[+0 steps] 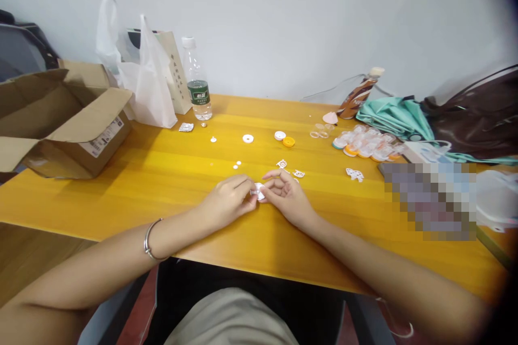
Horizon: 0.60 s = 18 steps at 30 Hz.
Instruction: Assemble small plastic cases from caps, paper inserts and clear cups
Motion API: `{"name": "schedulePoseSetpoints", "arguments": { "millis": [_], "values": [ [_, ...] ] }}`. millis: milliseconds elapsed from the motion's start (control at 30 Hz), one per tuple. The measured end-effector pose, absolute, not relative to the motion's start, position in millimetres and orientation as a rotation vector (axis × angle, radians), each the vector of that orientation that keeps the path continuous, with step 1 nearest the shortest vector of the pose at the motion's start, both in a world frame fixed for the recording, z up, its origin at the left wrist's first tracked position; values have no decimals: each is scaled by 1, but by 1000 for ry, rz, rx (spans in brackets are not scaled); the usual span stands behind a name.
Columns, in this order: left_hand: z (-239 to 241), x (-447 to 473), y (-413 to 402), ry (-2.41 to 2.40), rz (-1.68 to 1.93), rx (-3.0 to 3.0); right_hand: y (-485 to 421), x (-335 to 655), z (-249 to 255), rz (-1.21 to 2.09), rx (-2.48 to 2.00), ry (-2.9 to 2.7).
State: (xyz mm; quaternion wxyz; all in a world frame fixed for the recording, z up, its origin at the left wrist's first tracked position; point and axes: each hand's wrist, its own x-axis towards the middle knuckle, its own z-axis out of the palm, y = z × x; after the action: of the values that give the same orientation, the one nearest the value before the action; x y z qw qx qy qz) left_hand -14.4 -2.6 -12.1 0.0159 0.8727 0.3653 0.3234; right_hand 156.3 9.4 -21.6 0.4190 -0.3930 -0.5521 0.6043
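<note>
Between my two hands, just above the yellow table [259,237], is a small round white plastic disc [259,191]. My left hand [234,194] pinches its left side with thumb and fingers. On the right edge, my right hand [286,194] grips it between thumb and curled fingers. Details on the disc are too small to make out. Beyond my right hand lie small white wheel-like plastic pieces [282,164]. Farther back sit a white ring [248,139], a white round cap [279,135] and an orange round cap [288,142].
An open cardboard box [81,140] and a white plastic bag [149,91] stand left. A water bottle [198,86] is at the back. Several clear-domed capsules [368,143], a brown drink bottle [358,97], green cloth [396,116] and a dark bag [469,108] fill the right.
</note>
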Motion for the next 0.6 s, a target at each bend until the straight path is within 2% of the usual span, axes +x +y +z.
{"name": "schedulePoseSetpoints", "arguments": {
  "millis": [433,600],
  "values": [
    [-14,-22,-1,1034,1082,2824,12,161,-22,1612,-940,-1223],
    [-17,-16,-10,1104,891,3067,16,163,-24,1611,-911,-1189]
  ]
}}
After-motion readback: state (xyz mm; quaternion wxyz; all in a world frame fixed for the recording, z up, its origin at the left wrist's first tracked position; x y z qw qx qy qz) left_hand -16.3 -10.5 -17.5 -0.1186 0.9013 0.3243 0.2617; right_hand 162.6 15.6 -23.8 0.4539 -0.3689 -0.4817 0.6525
